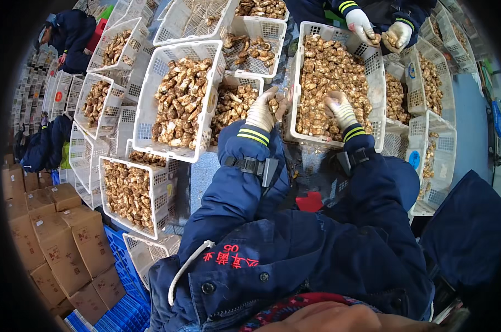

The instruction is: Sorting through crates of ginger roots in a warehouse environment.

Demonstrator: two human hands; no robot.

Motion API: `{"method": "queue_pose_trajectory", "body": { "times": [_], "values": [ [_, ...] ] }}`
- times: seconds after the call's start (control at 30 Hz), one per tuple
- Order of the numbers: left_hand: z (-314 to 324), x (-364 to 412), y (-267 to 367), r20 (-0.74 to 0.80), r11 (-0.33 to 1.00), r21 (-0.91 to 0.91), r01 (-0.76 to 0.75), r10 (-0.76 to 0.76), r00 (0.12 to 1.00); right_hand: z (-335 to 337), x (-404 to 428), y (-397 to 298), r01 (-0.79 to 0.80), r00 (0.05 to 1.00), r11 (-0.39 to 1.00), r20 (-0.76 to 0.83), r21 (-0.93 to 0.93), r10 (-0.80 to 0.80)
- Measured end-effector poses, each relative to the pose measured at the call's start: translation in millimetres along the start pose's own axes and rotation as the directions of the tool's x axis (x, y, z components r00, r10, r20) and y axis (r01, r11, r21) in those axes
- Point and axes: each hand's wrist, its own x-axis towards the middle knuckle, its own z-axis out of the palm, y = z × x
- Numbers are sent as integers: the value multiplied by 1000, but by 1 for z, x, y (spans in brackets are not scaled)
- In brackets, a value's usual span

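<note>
My left hand [263, 111], in a pale knitted glove with bare fingertips, holds a small brown-and-cream mushroom [273, 106] at the left rim of a large white plastic crate [294, 103]. Inside that crate lies a deep heap of short, stubby mushrooms [333, 62]. My right hand [341, 108], gloved alike, reaches into the near part of the heap; its fingertips touch mushrooms, and whether they grip one is hidden. Left of my left hand, a lower crate [250, 79] holds more mushrooms, partly covered by a tilted crate [209, 120] of longer ones.
Across the crate, a co-worker's gloved hands [377, 33] hold mushrooms. More mushroom crates [437, 83] stand at the right, and a tilted one [128, 199] at the left. Cardboard boxes [64, 240] are stacked beside blue plastic pallets [124, 265]. Two other people [70, 37] crouch at far left.
</note>
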Motion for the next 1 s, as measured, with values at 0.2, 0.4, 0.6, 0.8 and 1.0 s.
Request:
{"method": "queue_pose_trajectory", "body": {
  "times": [0.2, 0.4, 0.6, 0.8, 1.0],
  "values": [
    [-2, -6, 0, -17, 998, 68, -10, 11, 1000, 58, -9, 2, 263, 959, 219, 280, -939, 49],
    [-3, -4, 4, -48, 997, 73, -19, 23, 999, 35, 10, -21, 218, 923, 528, 350, -821, 163],
    [-6, -2, 7, -14, 999, 47, -10, 10, 1000, -20, -1, -13, -144, 985, 940, 137, 309, 105],
    [-4, -6, 8, -39, 995, 100, -10, 14, 999, 39, -2, -8, 274, 955, 269, 294, -923, 37],
    [3, -5, 3, -22, 992, 124, -2, 4, 1000, 44, -3, -2, 282, 947, 65, 289, -957, 141]
  ]
}}
